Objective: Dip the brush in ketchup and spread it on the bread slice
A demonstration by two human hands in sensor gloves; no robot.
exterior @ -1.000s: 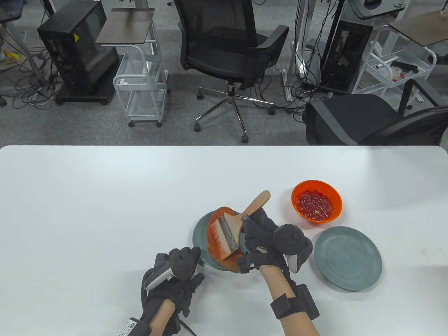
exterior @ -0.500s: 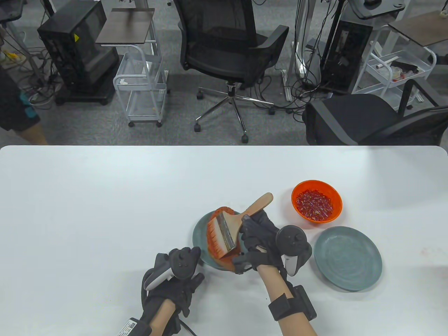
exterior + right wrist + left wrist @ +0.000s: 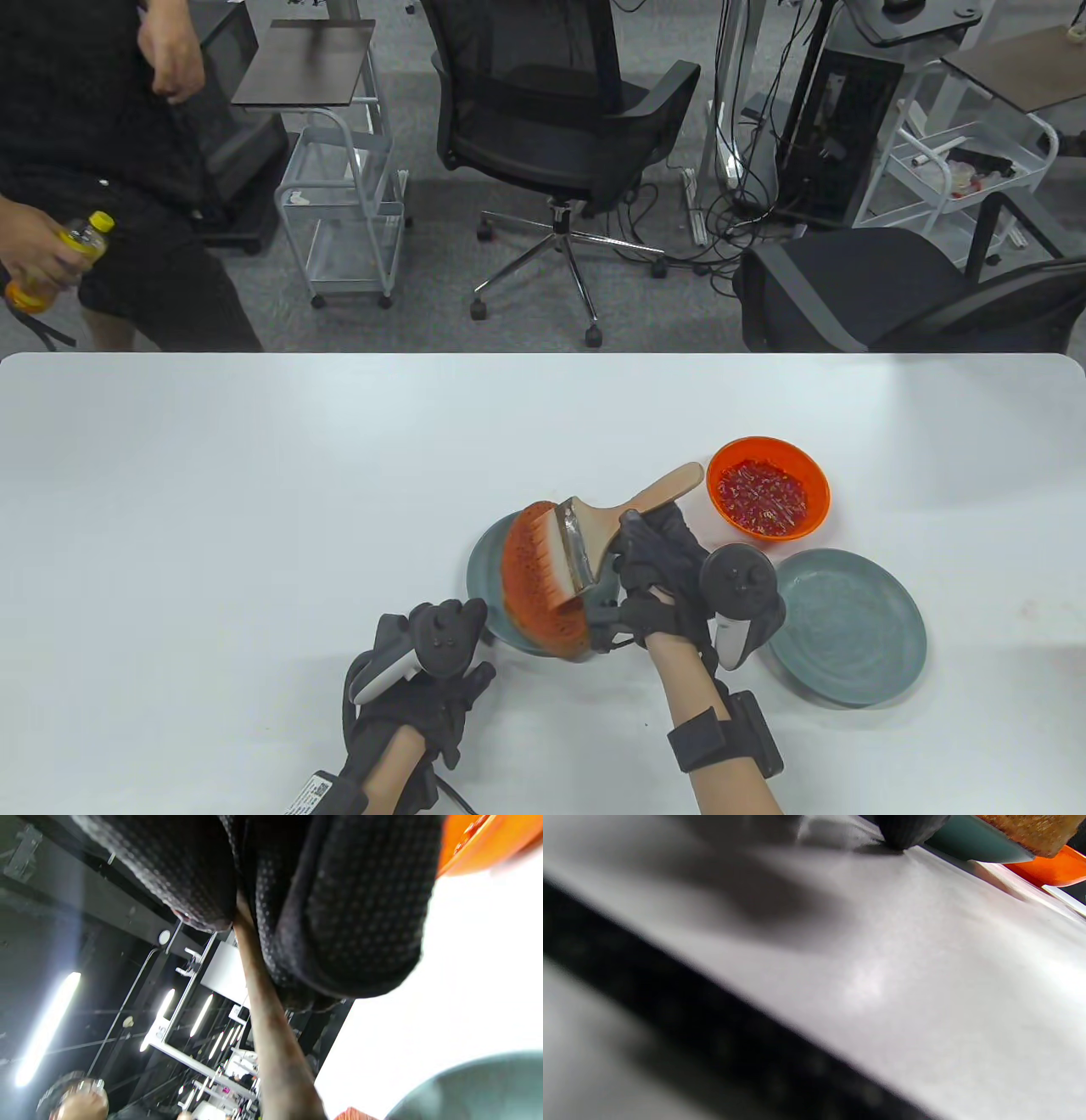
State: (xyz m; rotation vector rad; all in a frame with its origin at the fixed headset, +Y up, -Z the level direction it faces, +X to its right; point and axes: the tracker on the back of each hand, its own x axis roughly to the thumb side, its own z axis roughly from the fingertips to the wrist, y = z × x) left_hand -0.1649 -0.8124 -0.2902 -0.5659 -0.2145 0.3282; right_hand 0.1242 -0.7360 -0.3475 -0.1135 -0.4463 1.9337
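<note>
Bread point(image 3: 543, 590) lies on plate point(image 3: 484, 569), red-coated, we judge soft, tears under hard strokes; brush point(image 3: 594, 535) across its right part, bristles on bread. Our right hand point(image 3: 657, 564) curled round wooden handle, best hold there. Our left hand point(image 3: 424, 671) rests at plate's near-left rim, finger pose not clear. Ketchup bowl point(image 3: 768, 498) right of plate, second plate point(image 3: 844, 628) nearer-right; handle end close to bowl
</note>
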